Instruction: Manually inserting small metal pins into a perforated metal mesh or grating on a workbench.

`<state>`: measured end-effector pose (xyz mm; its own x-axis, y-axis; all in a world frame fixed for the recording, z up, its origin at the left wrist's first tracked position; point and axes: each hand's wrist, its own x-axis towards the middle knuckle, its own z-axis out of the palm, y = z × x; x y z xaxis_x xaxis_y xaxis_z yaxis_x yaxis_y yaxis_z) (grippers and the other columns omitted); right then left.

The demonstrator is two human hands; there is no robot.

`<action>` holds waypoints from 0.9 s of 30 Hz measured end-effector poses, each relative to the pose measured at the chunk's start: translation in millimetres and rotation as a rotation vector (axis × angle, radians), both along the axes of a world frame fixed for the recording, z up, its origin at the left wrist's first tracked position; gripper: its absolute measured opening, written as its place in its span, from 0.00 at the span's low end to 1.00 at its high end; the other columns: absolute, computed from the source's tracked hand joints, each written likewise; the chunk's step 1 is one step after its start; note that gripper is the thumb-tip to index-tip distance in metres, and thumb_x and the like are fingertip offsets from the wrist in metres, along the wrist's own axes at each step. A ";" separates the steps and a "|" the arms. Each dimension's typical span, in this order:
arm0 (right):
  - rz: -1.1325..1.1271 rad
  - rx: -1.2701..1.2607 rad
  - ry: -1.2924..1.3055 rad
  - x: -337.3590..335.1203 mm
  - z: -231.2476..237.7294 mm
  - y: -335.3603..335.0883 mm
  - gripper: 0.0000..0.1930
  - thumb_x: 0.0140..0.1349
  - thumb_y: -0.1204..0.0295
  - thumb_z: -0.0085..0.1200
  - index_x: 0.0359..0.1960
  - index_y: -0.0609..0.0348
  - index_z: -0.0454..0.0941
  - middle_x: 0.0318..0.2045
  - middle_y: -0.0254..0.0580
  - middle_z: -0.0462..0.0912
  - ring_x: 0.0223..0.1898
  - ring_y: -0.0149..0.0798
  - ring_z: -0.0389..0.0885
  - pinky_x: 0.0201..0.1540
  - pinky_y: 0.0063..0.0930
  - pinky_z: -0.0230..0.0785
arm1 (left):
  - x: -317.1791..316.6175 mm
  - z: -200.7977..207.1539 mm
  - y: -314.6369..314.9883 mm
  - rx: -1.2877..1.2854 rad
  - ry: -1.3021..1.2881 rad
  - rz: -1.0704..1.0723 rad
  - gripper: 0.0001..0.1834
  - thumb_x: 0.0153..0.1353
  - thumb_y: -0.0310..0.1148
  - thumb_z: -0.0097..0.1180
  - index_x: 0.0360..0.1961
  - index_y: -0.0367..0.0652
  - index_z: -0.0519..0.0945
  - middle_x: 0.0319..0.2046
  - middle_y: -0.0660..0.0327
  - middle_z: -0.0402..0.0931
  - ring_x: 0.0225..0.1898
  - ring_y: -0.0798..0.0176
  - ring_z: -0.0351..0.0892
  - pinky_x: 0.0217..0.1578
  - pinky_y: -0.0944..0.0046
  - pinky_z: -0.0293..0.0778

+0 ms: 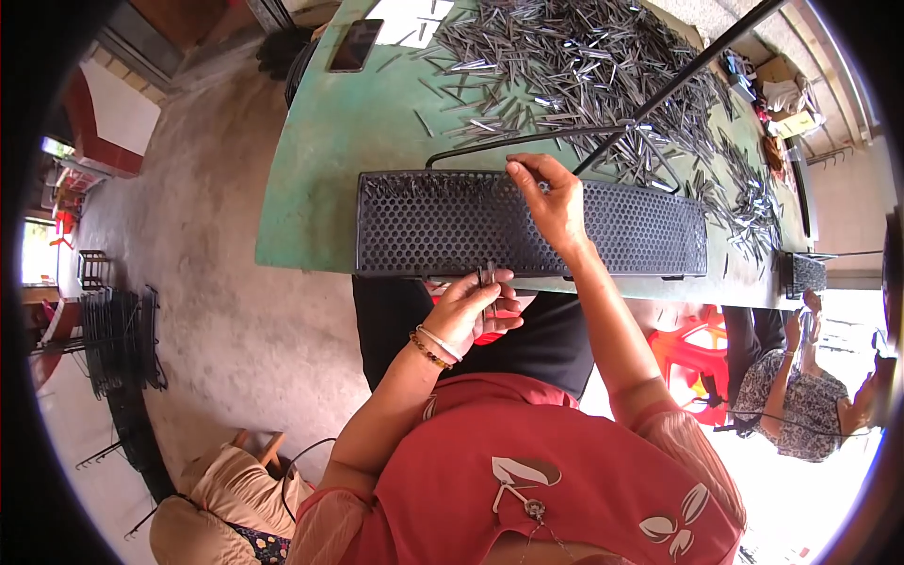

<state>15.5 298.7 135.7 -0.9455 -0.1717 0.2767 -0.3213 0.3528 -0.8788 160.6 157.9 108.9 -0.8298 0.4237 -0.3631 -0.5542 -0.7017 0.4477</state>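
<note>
A long black perforated metal tray or panel (621,231) lies along the front edge of the green table. Small dark pieces (414,185) line the left part of its far edge. My left hand (466,309) is below its near edge, closed around a few short dark strips (488,279) that stick up between thumb and fingers. My right hand (556,205) reaches over the tray to its far edge. Its thumb and forefinger are pinched together there, and whatever is between them is too small to make out.
Loose dark strips (584,71) are heaped across the far side of the table (315,169). A black rod frame (527,139) rises behind the tray. A phone (356,45) lies at far left. To the right are a red stool (692,363) and a co-worker (796,405); another person (235,490) is at lower left.
</note>
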 end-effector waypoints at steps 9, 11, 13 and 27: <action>0.045 0.102 0.106 -2.1 -6.0 -2.3 0.08 0.57 0.74 0.57 0.38 0.63 0.80 0.30 0.42 0.81 0.32 0.34 0.79 0.37 0.24 0.70 | 2.3 -6.7 -2.8 0.029 -0.021 -0.046 0.15 0.64 0.29 0.46 0.51 0.35 0.70 0.37 0.57 0.75 0.41 0.59 0.77 0.46 0.52 0.74; 0.078 0.172 0.229 0.3 -8.7 -3.1 0.08 0.56 0.75 0.57 0.38 0.62 0.80 0.32 0.43 0.81 0.34 0.39 0.81 0.39 0.26 0.71 | 2.2 -2.1 -2.9 0.009 -0.020 -0.026 0.15 0.64 0.29 0.45 0.51 0.35 0.70 0.38 0.57 0.75 0.42 0.59 0.77 0.46 0.54 0.74; 0.086 0.178 0.213 3.2 -9.9 -3.2 0.09 0.55 0.75 0.58 0.38 0.62 0.80 0.33 0.43 0.81 0.36 0.41 0.81 0.40 0.27 0.71 | 2.3 -7.3 -2.1 -0.002 -0.008 -0.018 0.16 0.64 0.29 0.45 0.51 0.35 0.70 0.38 0.57 0.75 0.41 0.59 0.77 0.46 0.54 0.74; 0.068 0.227 0.305 10.4 -9.4 -5.7 0.09 0.55 0.74 0.58 0.37 0.62 0.81 0.35 0.43 0.80 0.36 0.41 0.80 0.40 0.29 0.72 | 8.0 3.4 -1.6 -0.094 0.057 0.025 0.16 0.66 0.30 0.44 0.51 0.32 0.69 0.40 0.58 0.74 0.41 0.61 0.78 0.46 0.57 0.75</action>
<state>25.9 293.0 126.3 -0.8100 -0.3203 0.4911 -0.5851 0.4959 -0.6416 168.6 156.4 112.3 -0.8602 0.3689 -0.3521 -0.5087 -0.6682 0.5429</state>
